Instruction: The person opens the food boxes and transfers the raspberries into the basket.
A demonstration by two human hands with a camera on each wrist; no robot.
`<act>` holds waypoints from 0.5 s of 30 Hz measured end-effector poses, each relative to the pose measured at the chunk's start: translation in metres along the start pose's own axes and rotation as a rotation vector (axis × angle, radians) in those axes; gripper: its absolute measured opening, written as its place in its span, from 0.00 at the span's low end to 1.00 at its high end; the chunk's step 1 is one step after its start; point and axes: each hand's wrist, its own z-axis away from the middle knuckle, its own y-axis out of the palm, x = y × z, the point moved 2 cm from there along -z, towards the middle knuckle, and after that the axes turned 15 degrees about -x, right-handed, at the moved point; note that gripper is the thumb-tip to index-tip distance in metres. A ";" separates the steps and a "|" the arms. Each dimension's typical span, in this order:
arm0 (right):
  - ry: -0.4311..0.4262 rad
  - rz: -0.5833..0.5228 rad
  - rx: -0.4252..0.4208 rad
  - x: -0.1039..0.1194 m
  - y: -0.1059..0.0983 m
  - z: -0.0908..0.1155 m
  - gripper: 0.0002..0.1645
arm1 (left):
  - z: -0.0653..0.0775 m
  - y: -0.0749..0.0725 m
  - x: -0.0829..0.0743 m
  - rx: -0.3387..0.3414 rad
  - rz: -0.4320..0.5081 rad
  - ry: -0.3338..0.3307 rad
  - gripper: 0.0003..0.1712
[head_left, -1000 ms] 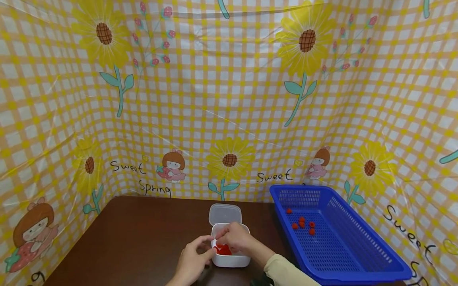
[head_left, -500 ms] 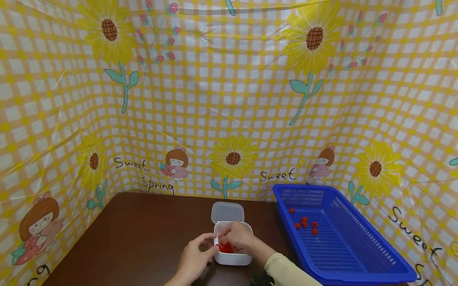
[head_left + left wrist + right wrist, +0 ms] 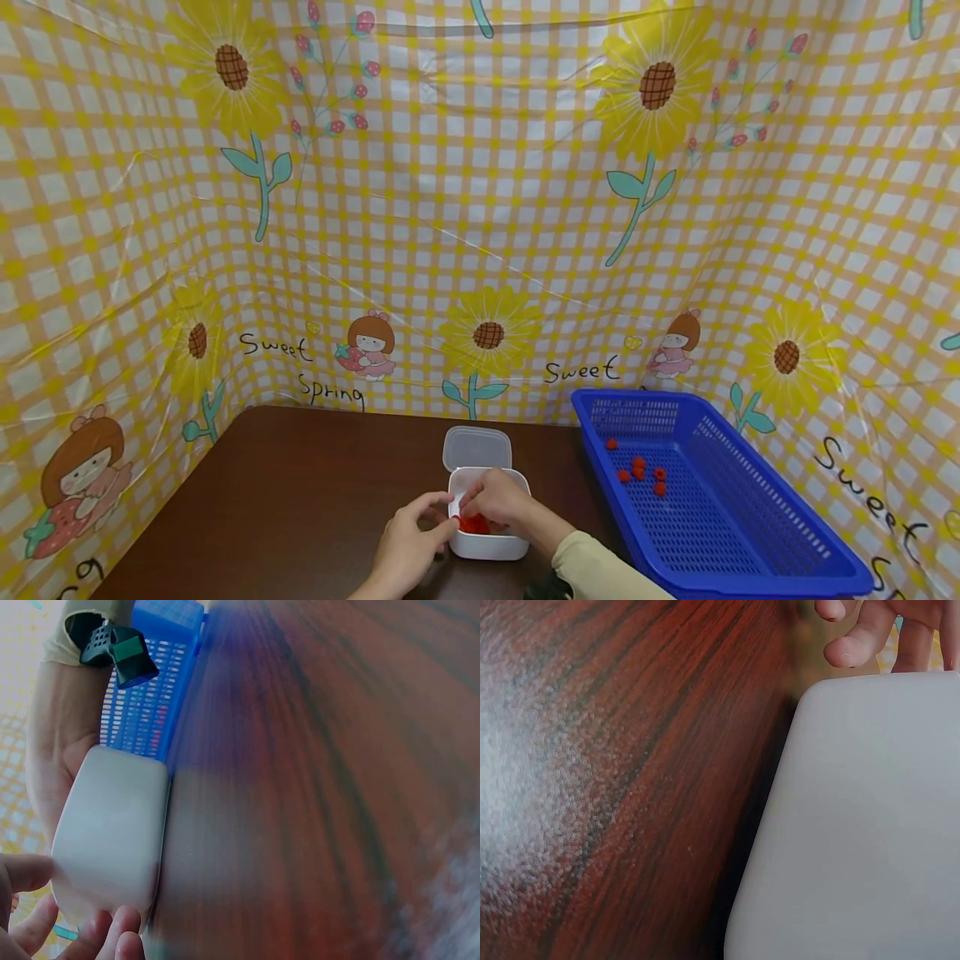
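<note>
Red berries (image 3: 474,524) sit in the white plastic box (image 3: 489,547) much as half a second ago, left hand (image 3: 411,537) fingers spread at its side, right hand (image 3: 498,502) dipped inside, pinching what I can't tell, so the work seems barely advanced.

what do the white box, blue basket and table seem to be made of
White box: probably plastic, smooth with a soft sheen and rounded moulded corners.

Blue basket: most likely moulded plastic, given its even colour and regular slotted holes.

Table: streaky reddish-brown grain with glare in the wrist views; wood or wood-look laminate, can't tell which.
</note>
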 end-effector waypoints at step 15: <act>0.006 0.013 -0.030 -0.001 0.001 0.001 0.04 | 0.000 0.000 0.000 0.001 -0.002 0.002 0.18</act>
